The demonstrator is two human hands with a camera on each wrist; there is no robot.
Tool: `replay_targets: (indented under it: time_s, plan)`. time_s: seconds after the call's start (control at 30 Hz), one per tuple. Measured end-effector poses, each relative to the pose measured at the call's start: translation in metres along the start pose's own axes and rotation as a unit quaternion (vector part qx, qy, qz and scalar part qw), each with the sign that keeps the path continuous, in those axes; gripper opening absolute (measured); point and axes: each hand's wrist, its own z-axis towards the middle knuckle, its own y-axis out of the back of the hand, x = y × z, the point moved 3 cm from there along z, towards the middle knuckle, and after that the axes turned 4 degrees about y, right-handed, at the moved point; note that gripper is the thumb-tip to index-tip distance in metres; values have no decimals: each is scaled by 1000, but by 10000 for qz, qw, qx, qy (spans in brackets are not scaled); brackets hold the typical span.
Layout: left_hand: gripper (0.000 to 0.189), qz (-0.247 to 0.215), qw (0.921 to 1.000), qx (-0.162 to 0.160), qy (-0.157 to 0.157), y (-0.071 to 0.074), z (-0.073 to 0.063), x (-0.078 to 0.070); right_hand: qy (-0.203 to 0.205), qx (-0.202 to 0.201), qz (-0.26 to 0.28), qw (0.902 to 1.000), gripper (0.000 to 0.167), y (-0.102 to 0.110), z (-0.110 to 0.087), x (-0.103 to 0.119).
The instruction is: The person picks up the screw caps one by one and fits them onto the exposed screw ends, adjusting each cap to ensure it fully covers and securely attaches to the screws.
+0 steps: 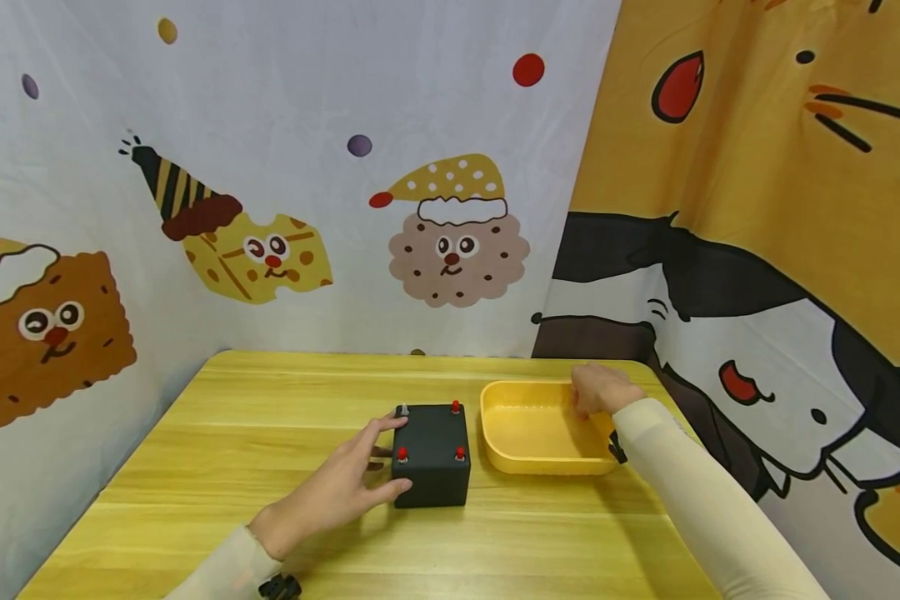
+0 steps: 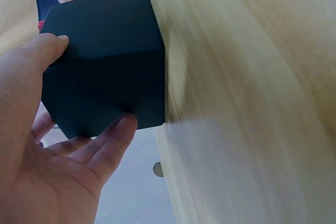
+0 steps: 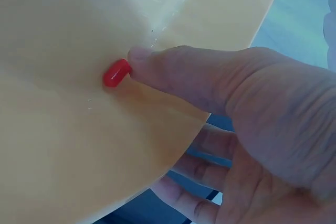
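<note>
A black box [image 1: 431, 462] stands on the table with several small toggle switches on top. Three wear red caps; the far left one shows bare metal. My left hand [image 1: 345, 479] grips the box from its left side, thumb on the near face and fingers [image 2: 115, 140] on another face. Over the far right corner of a yellow tray [image 1: 543, 465], my right hand [image 1: 603, 390] has its thumb inside and fingers [image 3: 202, 171] outside the wall. In the right wrist view, the thumb tip meets a small red cap [image 3: 116, 73] in the tray. The right index finger is hidden.
The wooden table [image 1: 247, 408] has its back edge along a white cartoon curtain [image 1: 285, 125]. On the right hangs an orange curtain [image 1: 742, 158], close beside the right arm. The box and the tray stand near each other with a narrow gap between.
</note>
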Motion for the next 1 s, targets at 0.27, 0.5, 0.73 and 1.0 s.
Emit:
replay_targets:
  time_s: [0.27, 0.5, 0.73, 1.0]
  plan:
    - [91, 0, 10000, -12, -22, 1, -1, -2, 5, -8, -146, 9999, 22, -1, 0, 2]
    - [91, -3, 10000, 6, 39, 0, 0, -2, 49, 55, -300, 9995, 26, -4, 6, 2]
    - [91, -1, 10000, 27, 80, 0, -1, -3, 4, 208, -427, 9989, 29, -7, 13, 2]
    - [91, 5, 9999, 33, 123, 1, -1, -2, 51, 242, -530, 9983, 31, -8, 14, 3]
